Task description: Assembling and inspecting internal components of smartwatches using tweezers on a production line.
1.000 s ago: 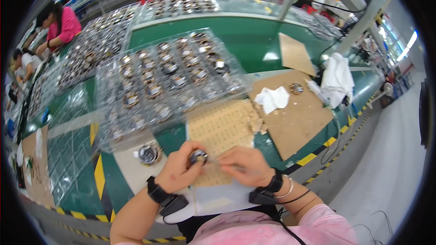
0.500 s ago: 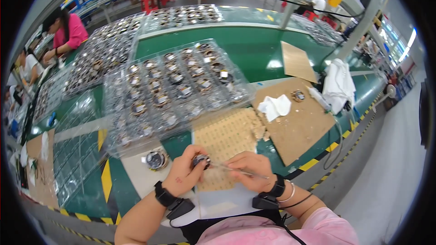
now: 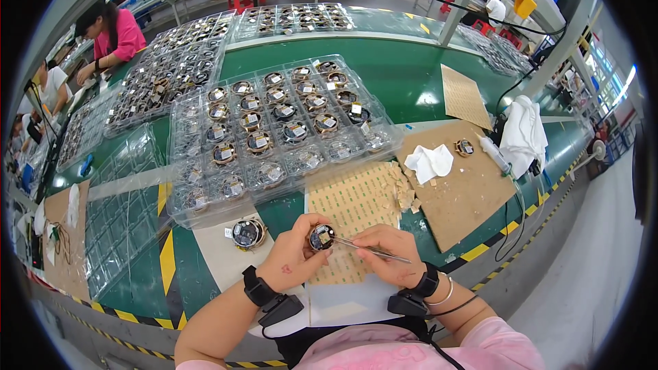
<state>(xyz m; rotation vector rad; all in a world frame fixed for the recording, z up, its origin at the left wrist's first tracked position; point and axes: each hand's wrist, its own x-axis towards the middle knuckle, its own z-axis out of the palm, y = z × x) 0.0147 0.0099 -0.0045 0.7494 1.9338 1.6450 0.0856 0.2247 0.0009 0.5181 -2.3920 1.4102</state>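
Head view, round metal part (image 3: 321, 237), thin tweezers (image 3: 373, 249)

Our green counter (image 3: 397, 75) fills the frame's middle; on it we see clear blister trays (image 3: 274, 130) at centre, a cardboard sheet (image 3: 459, 192) right, a sticker sheet (image 3: 353, 205) lower centre, a round part (image 3: 247, 233) beside.
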